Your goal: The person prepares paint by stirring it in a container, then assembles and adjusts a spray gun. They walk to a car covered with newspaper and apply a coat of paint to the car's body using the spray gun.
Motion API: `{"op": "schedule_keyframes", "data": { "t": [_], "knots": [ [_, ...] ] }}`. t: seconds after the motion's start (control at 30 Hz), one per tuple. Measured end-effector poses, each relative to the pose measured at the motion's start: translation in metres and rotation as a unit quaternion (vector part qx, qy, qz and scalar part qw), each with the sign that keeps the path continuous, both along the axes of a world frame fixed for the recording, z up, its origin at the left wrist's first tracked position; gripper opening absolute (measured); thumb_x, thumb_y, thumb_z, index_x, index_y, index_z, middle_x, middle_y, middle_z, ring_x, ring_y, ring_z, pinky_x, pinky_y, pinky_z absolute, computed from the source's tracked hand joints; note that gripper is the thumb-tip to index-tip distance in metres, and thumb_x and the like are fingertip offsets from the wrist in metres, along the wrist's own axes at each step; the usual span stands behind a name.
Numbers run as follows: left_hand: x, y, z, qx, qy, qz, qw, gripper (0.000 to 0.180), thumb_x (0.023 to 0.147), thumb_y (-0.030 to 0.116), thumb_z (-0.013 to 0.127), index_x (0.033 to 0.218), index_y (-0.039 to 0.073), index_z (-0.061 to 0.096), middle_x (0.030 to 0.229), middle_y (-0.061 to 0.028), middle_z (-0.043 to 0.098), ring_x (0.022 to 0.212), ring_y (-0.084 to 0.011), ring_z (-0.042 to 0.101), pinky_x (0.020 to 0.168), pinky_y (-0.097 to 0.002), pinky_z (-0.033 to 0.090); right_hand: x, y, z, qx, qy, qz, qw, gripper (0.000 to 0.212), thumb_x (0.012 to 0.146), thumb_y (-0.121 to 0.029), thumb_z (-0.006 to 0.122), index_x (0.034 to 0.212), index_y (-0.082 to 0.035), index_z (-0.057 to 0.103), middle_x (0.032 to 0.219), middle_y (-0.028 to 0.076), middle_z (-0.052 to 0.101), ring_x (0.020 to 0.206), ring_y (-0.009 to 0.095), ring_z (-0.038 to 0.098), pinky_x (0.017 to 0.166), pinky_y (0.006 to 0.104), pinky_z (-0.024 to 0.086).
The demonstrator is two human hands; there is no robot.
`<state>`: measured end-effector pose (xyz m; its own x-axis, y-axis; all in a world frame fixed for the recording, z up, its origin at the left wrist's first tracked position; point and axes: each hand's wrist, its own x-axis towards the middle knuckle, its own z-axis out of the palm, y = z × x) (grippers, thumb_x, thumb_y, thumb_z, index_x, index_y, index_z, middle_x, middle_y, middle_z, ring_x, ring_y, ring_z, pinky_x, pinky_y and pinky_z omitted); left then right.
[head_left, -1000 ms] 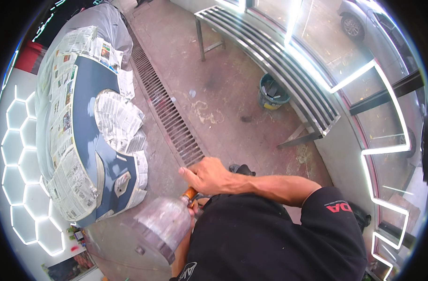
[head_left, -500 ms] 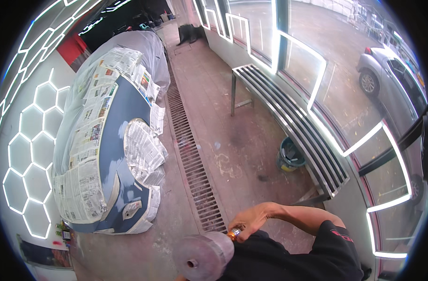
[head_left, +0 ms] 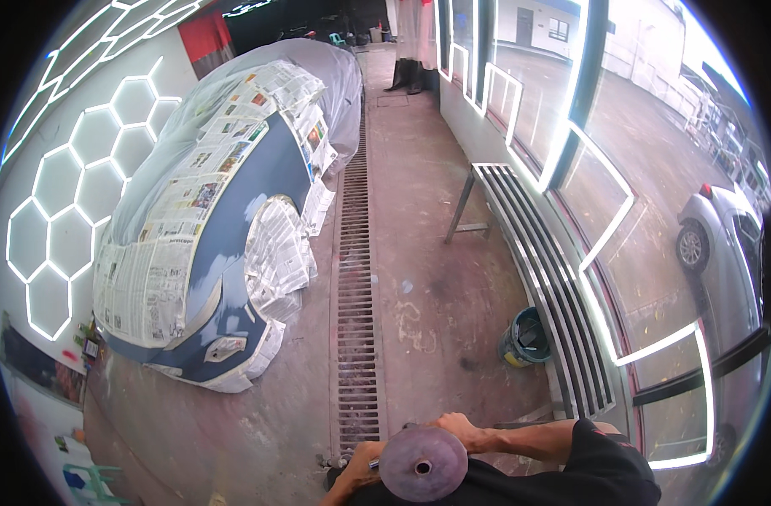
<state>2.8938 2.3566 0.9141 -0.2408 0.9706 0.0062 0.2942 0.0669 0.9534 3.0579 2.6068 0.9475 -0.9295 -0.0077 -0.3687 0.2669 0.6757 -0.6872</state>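
A spray gun is held close to my body at the lower middle, mostly hidden under its round cup. The dull, purplish-grey cup (head_left: 402,476) faces up, with a small dark hole in its lid. My left hand (head_left: 360,472) is closed at the cup's left side, by a bit of shiny metal; its fingertips are hidden. On the cup's far right edge, my right hand (head_left: 458,428) is curled against the gun, fingers partly covered by the cup. Ahead to the left stands a car (head_left: 221,253), its blue-grey front corner bare between taped newspaper and plastic sheeting.
A long floor grate (head_left: 357,295) runs ahead beside the car. To the right are a slatted metal bench (head_left: 545,270) and a dark bucket (head_left: 524,339) next to it. Windows with light strips line that side. Hexagonal wall lights (head_left: 72,240) glow at left; a green stool (head_left: 94,481) stands lower left.
The view has swung, so the car and bench sit differently. The cup has moved right and turned lid-up toward me. My right hand has left the orange-gold knob; my left hand has come into sight.
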Motion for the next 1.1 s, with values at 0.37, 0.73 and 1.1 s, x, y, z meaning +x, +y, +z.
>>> {"op": "schedule_keyframes", "data": {
  "t": [0.37, 0.73, 1.1],
  "knots": [
    [0.022, -0.063, -0.015, 0.029, -0.021, 0.193, 0.981, 0.049, 0.087, 0.036, 0.083, 0.118, -0.002, 0.074, 0.096, -0.019, 0.077, 0.077, -0.0324, 0.073, 0.07, -0.0397, 0.056, -0.043, -0.008, 0.045, -0.186, 0.133, 0.041, 0.973, 0.048, 0.105, -0.047, 0.069, 0.133, -0.008, 0.064, 0.125, 0.014, 0.072, 0.108, 0.029, 0.07, 0.089, 0.0457, 0.057],
    [0.116, -0.17, 0.01, 0.026, -0.103, 0.32, 0.942, 0.064, 0.092, 0.051, 0.076, 0.125, -0.004, 0.071, 0.104, -0.0173, 0.077, 0.073, -0.0234, 0.065, 0.067, -0.0349, 0.051, -0.057, -0.073, 0.046, -0.463, -0.078, 0.09, 0.878, 0.064, 0.111, -0.065, 0.059, 0.129, -0.005, 0.069, 0.098, 0.0, 0.063, 0.098, 0.013, 0.062, 0.091, 0.038, 0.056],
    [0.222, -0.205, 0.011, 0.086, -0.161, 0.345, 0.921, 0.08, 0.097, 0.066, 0.07, 0.132, -0.006, 0.067, 0.112, -0.0156, 0.077, 0.069, -0.0145, 0.057, 0.064, -0.0301, 0.046, 0.044, -0.116, 0.081, -0.358, -0.233, 0.088, 0.9, 0.067, 0.111, -0.06, 0.064, 0.145, -0.002, 0.063, 0.111, 0.005, 0.069, 0.095, 0.012, 0.062, 0.083, 0.0334, 0.055]
  ]
}}
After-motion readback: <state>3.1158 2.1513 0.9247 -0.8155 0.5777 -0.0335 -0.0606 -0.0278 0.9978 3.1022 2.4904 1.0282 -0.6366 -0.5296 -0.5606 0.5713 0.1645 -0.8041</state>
